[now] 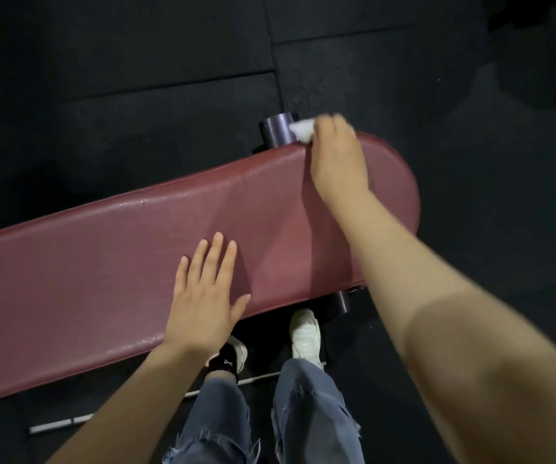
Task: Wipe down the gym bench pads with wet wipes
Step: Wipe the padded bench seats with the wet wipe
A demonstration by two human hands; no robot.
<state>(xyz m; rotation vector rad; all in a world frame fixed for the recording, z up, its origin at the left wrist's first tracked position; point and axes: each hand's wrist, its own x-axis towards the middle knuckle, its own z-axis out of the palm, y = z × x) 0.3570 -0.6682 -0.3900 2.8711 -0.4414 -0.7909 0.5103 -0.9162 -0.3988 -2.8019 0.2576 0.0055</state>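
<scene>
A long dark-red bench pad [109, 272] runs across the view from the lower left to a rounded end at the right. My left hand [204, 296] lies flat on the pad near its front edge, fingers straight and spread. My right hand [335, 155] reaches over the pad's far edge near the rounded end and grips a bunched white wet wipe [301, 128] against that edge. Wet streaks glisten on the pad's far edge at the middle.
A dark metal tube of the bench frame [276, 130] sticks out behind the pad beside the wipe; another stub [341, 303] shows under the front edge. My feet in white shoes [305, 336] stand on black rubber floor mats [136, 55]. A thin metal bar [69, 423] lies on the floor.
</scene>
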